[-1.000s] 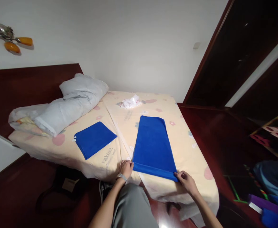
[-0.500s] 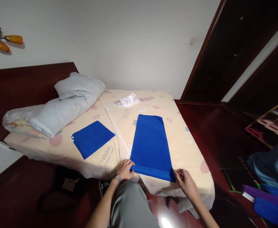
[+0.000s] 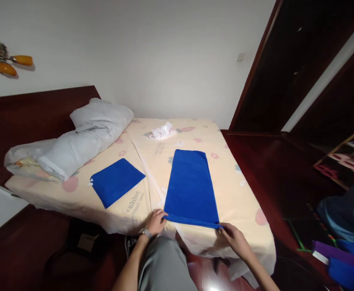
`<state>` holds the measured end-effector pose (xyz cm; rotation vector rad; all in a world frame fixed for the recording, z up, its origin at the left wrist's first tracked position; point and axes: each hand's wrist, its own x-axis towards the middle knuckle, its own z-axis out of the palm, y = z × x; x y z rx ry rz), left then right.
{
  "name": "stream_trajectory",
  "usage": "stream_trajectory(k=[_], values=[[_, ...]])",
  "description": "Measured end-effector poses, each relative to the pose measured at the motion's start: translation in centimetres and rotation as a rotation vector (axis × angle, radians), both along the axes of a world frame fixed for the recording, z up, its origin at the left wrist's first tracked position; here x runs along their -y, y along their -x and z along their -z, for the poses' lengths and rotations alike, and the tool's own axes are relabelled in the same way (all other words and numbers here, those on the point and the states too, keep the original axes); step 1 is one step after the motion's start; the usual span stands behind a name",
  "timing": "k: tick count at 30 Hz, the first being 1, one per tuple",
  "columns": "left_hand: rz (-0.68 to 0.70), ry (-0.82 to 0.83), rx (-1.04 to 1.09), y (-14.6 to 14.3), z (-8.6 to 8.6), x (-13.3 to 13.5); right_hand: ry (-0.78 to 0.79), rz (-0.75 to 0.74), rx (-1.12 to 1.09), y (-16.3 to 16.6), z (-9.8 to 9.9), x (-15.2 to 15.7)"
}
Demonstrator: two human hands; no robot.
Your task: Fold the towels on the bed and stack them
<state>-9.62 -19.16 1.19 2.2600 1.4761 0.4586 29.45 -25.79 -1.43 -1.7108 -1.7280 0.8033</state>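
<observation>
Here, our left hand, right hand: pinching near corners.
Blue oblong fabric cloth: long axis away from us.

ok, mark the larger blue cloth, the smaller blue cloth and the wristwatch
Larger blue cloth [image 3: 191, 188]: head view, middle of its upper face
Smaller blue cloth [image 3: 118, 182]: head view, middle of its upper face
Wristwatch [image 3: 147, 233]: head view, on the band

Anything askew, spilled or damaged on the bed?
No spill or damage visible. Slightly odd: the crumpled white bundle looks stray, lying beyond the long blue cloth; the grey bedding is bunched near the headboard. The smaller blue cloth lies angled relative to the long one.
</observation>
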Motion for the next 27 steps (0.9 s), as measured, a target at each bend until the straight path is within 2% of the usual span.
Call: stream_trajectory(k=[3, 10, 15, 18, 22, 27], values=[[-0.051, 0.0, 0.091, 0.0, 0.5, -0.3, 0.068, 0.068, -0.07, 0.1, -0.4, -0.8], [-0.224, 0.045, 0.312, -0.6, 1.8, -1.4, 0.03, 0.093, -0.112, 0.8, 0.3, -0.8], [-0.209, 0.075, 0.367, -0.3, 2.7, -1.4, 0.058, 0.165, -0.114, 0.6, 0.9, -1.4], [-0.271, 0.137, 0.426, -0.3, 3.1, -1.8, 0.066, 0.175, -0.105, 0.6, 0.8, -2.6], [-0.32, 0.147, 0.488, -1.0, 2.8, -2.6, 0.053, 0.204, -0.066, 0.7, 0.7, -3.8], [-0.34, 0.076, 0.334, -1.6, 1.5, -2.1, 0.034, 0.205, 0.013, 0.2, 1.6, -3.6]])
